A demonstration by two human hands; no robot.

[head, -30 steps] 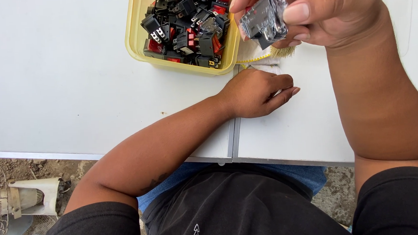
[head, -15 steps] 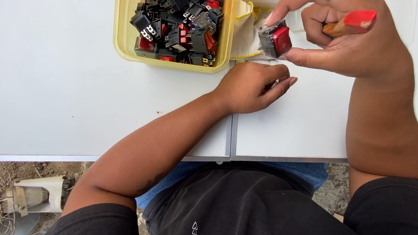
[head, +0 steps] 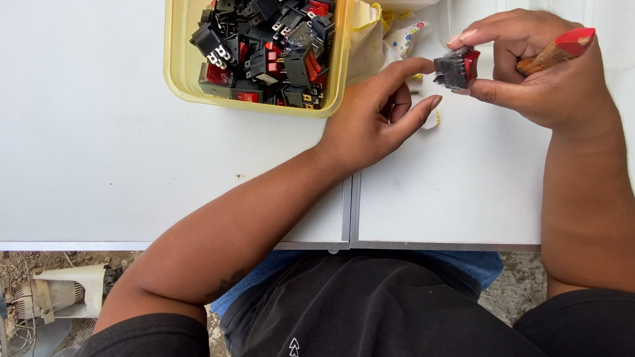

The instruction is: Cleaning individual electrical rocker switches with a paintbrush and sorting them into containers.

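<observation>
White table (head: 77,155) | right hand (head: 536,73) pinches rocker switch (head: 456,68) | left hand (head: 372,121) half-open, empty

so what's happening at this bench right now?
A person seated at a white table holds a small black rocker switch with a red button between the thumb and forefinger of the right hand, with a red-tipped wooden-handled tool tucked in the same hand. The left hand rests on the table, its index finger pointing towards the switch. A yellow plastic tub of similar black and red switches sits beyond the left hand.
</observation>
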